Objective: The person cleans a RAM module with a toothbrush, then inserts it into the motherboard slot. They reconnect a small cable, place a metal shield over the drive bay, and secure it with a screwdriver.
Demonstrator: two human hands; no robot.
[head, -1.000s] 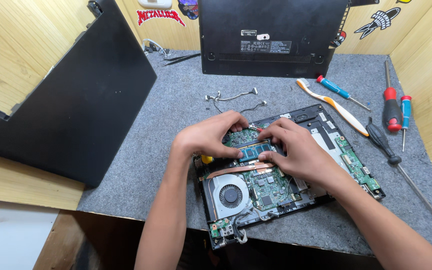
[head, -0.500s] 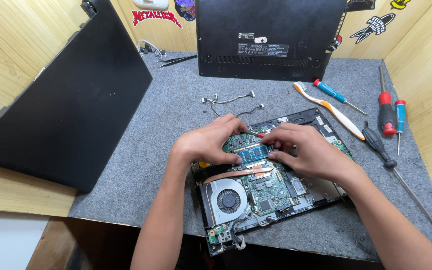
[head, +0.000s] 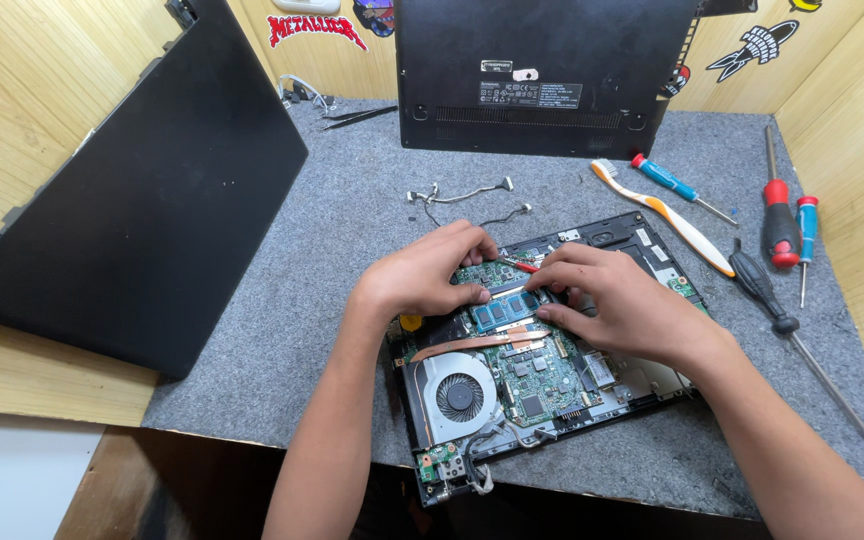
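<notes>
An opened laptop base (head: 652, 250) lies on the grey felt mat, its green circuit board (head: 532, 375), round fan (head: 460, 396) and copper heat pipe (head: 472, 343) exposed. My left hand (head: 427, 275) rests on the board's upper left, thumb beside a blue memory module (head: 504, 315). Resting on the board's upper right, my right hand (head: 617, 305) has its fingertips at a thin red wire (head: 524, 265) just above the module. Both hands' fingertips nearly meet there. What the fingers pinch is hidden.
A black laptop lid (head: 152, 200) leans at the left and a black bottom cover (head: 542, 70) stands at the back. A white-orange toothbrush (head: 667, 220), several screwdrivers (head: 777, 215) and loose cables (head: 462, 195) lie on the mat (head: 352, 180). Wooden walls surround the desk.
Both hands have crept up the board, toward the module's upper edge, and the fingertips have drawn closer. The laptop base has not moved.
</notes>
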